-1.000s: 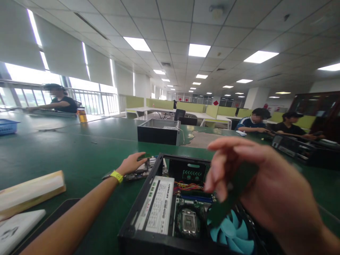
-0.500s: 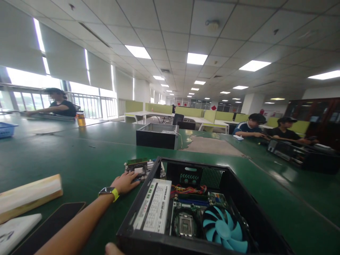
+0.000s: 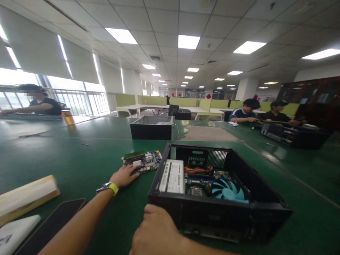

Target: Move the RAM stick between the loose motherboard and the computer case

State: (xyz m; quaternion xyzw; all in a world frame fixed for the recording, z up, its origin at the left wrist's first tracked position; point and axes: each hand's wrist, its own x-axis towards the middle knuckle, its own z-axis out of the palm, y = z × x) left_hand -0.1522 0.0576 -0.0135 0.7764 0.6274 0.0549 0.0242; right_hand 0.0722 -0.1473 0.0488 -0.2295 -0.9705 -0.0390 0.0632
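An open black computer case (image 3: pixel 220 216) sits on the green table (image 3: pixel 79 159) in front of me, with a white-labelled power supply (image 3: pixel 172 176), a motherboard and a teal fan (image 3: pixel 228 191) inside. My right hand (image 3: pixel 156 232) is curled against the case's near wall at its left corner; its fingertips are hidden. My left hand (image 3: pixel 124 176), a yellow-strapped watch on its wrist, lies flat on the table. Its fingertips touch the near edge of a loose circuit board (image 3: pixel 142 160) that lies left of the case.
A pale wooden box (image 3: pixel 26 196), a black flat slab (image 3: pixel 53 223) and a white item (image 3: pixel 13 233) lie at the near left. Another black case (image 3: pixel 151 129) stands farther back. Seated people work at the far left and far right, with a dark case (image 3: pixel 292 136) by those on the right.
My right hand dropped from in front of the camera to the case's near wall. The case now sits farther off and turned. My left hand drew back from over the board to its near edge.
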